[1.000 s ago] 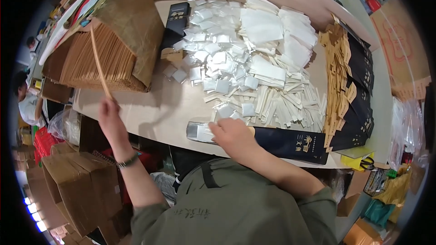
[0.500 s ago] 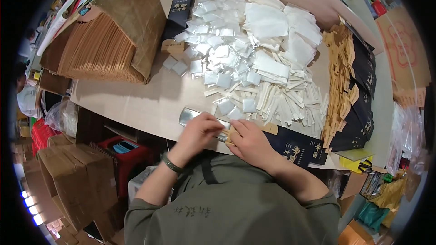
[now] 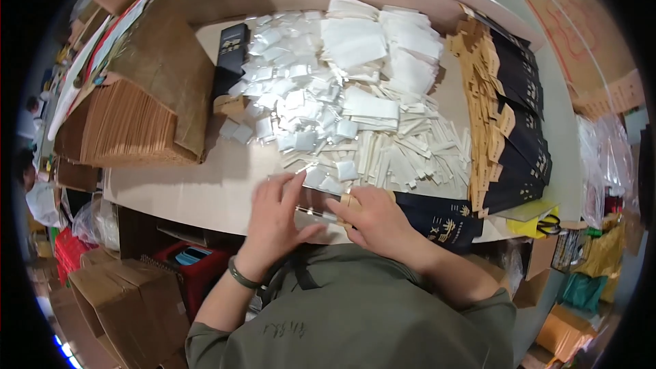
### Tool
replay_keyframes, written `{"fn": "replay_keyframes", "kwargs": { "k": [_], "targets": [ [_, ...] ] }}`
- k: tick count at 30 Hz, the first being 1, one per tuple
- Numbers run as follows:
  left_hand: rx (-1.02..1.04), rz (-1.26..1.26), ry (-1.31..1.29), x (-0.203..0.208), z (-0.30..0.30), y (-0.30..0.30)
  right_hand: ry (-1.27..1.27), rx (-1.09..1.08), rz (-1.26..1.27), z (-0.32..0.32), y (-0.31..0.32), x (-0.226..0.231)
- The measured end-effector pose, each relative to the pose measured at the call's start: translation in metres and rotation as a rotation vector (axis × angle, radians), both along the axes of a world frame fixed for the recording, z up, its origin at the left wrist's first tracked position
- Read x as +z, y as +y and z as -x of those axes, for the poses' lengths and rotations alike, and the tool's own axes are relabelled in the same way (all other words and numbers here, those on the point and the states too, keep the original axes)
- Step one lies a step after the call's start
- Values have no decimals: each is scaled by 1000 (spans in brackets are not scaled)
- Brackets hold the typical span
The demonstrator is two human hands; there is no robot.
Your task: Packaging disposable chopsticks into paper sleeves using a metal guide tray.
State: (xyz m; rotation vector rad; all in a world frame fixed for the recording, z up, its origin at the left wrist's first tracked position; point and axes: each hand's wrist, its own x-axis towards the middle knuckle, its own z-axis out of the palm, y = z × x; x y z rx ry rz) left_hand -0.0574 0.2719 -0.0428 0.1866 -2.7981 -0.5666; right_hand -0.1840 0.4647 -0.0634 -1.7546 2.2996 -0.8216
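Observation:
My left hand [image 3: 275,215] is slightly blurred, thumb and fingers apart, over a shiny silver strip [image 3: 316,203] at the table's front edge. Whether it touches the strip I cannot tell. My right hand [image 3: 379,219] is closed around a small tan paper piece [image 3: 349,201] at the strip's right end; its fingers hide most of the piece. A dark navy packet [image 3: 444,222] with gold print lies flat, reaching out from beside my right hand. Just beyond my hands are small clear packets with white contents [image 3: 301,113] and narrow white paper sleeves [image 3: 403,157].
On the left stands an open carton [image 3: 167,61] packed with brown card sleeves [image 3: 130,123]. White napkins [image 3: 355,41] are heaped at the back. Overlapping dark packets with tan tops [image 3: 509,123] line the right side. Black scissors [image 3: 548,224] lie at the right corner; a red stool [image 3: 195,266] stands below left.
My left hand has opened, its fingers spreading from a pinch near the tan piece and moving left. My right hand keeps its grip. The whole view has shifted.

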Motion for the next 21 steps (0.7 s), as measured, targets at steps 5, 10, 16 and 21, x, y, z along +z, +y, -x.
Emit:
{"fn": "replay_keyframes", "kwargs": {
  "k": [5,10,16,21],
  "targets": [
    [-93,48,-98,-31,20,-14,209,81,110,72,19,52],
    [128,-613,-407,-22,11,-11,375,-357,-136,163,103,73],
    [-564,-884,-277,-27,25,70,-195,75,-294,46,57,-3],
    [27,-870,-511,-24,12,26,32,-235,-240,17,44,10]
  ]
}}
